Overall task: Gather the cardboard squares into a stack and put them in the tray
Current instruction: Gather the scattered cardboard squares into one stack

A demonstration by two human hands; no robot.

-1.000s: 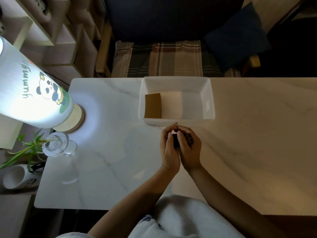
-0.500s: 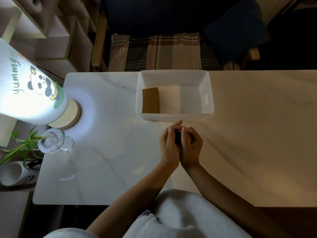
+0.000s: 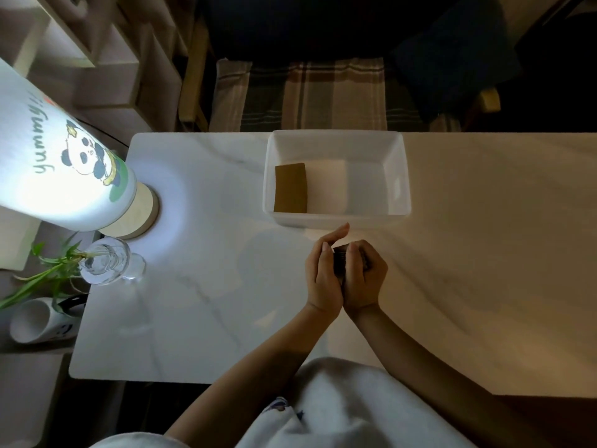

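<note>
Squaring step: left hand (image 3: 323, 276) and right hand (image 3: 363, 276) press together on the stack (image 3: 339, 263); next, lift into tray (image 3: 336, 218) just beyond.

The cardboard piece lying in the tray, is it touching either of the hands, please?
Apart. The head view shows the cardboard piece flat inside the tray, while the left hand and right hand are outside it, beyond its near wall.

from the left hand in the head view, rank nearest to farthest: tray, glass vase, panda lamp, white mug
From the left hand:
1. Tray, just ahead of the fingertips.
2. Glass vase, far to the left on the table's edge.
3. Panda lamp, left and farther back.
4. White mug, beyond the table's left edge, lower down.
</note>
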